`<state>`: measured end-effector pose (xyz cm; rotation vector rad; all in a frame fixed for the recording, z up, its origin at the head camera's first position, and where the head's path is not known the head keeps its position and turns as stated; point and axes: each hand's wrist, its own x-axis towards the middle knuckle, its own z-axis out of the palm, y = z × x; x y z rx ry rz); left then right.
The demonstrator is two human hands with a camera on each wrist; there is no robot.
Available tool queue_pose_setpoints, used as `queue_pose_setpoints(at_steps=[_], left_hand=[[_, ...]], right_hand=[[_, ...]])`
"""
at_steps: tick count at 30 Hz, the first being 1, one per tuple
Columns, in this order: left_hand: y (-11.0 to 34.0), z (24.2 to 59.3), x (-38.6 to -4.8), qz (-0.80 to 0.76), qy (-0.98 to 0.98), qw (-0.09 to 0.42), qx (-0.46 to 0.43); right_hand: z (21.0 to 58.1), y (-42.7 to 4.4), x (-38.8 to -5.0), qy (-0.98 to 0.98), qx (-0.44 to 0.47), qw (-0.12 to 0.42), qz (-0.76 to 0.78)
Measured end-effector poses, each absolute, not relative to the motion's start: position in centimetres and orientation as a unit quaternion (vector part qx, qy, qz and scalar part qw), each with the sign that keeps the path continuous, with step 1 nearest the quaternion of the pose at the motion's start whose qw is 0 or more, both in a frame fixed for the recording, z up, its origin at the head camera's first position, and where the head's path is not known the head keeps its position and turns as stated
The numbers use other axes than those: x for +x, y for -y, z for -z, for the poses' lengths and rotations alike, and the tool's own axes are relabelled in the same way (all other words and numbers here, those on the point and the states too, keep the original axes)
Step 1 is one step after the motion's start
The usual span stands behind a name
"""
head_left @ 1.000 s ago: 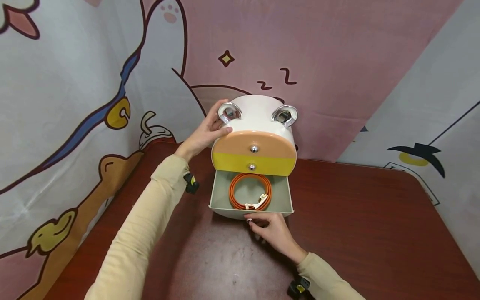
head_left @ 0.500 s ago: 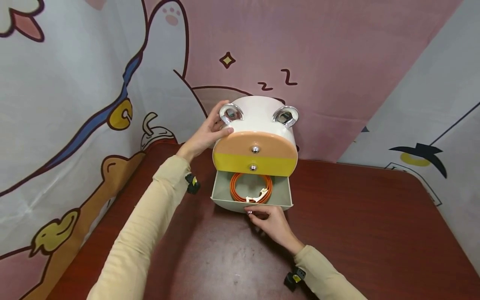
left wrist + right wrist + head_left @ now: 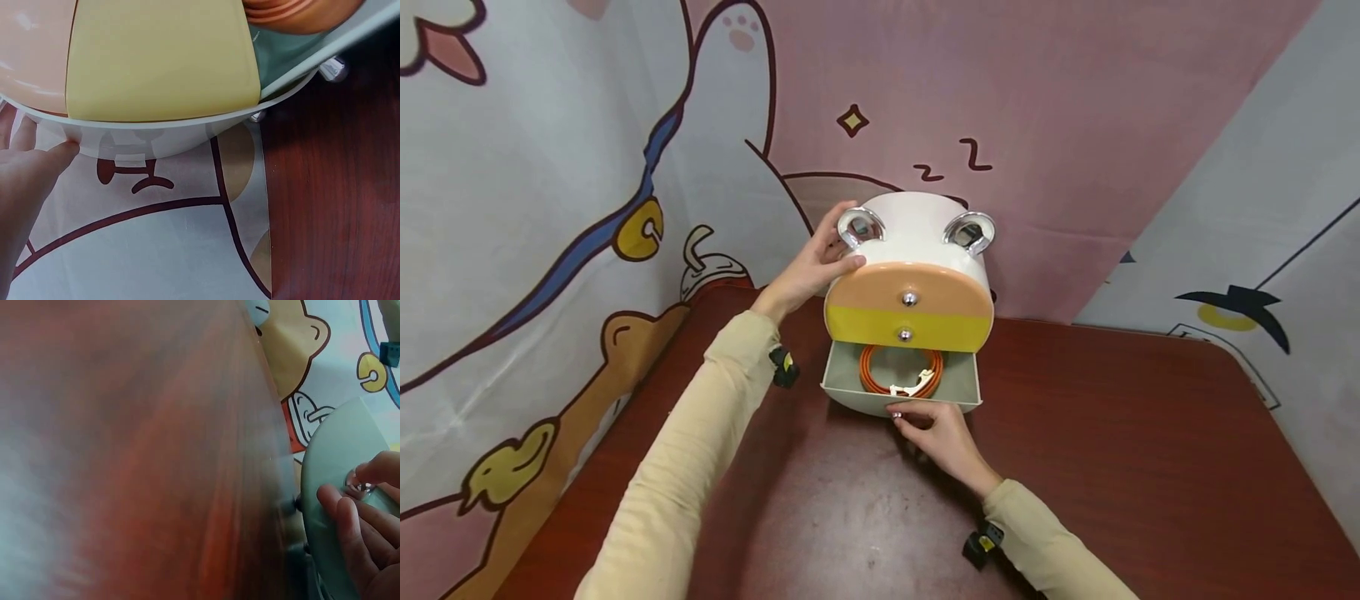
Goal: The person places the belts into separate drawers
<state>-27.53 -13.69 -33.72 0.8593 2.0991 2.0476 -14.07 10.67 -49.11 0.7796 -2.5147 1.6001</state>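
Observation:
A small rounded cabinet (image 3: 917, 229) stands on the table, white with an orange top drawer (image 3: 870, 287) and a yellow middle drawer (image 3: 943, 327), both pushed in. Its grey-green bottom drawer (image 3: 962, 379) is partly pulled out and holds a coiled orange cable (image 3: 866, 371) with a white piece (image 3: 917, 384) on it. My left hand (image 3: 805, 271) rests spread against the cabinet's left side, close to a silver ring. In the left wrist view, thumb and fingers touch the white shell. My right hand (image 3: 943, 437) pinches the bottom drawer's silver knob (image 3: 359, 485) between thumb and fingers.
A dark red wooden table (image 3: 1120, 450) extends to both sides of the cabinet. Printed cartoon cloth (image 3: 1037, 108) hangs close behind it and along the left. Silver rings (image 3: 970, 231) stick up on the cabinet's top.
The bottom drawer has slid part of the way inward, carrying the cable with it. My right hand has moved toward the cabinet on the knob; the left hand has stayed in place.

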Motion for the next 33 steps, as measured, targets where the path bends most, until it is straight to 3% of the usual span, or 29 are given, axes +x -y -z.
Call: queue_pose_setpoints(at_steps=[10, 23, 33], left_hand=[[13.8, 33.7, -27.5, -0.664, -0.694, 0.038, 0.275], [13.8, 33.5, -27.4, -0.667, -0.696, 0.044, 0.262], [13.6, 31.7, -25.4, -0.652, -0.714, 0.053, 0.251]], right_hand=[[49.2, -10.5, -17.3, 0.825, 0.227, 0.060, -0.514], [49.1, -10.3, -18.9, 0.833, 0.237, 0.096, -0.491], [49.5, -9.7, -20.0, 0.839, 0.217, 0.133, -0.480]])
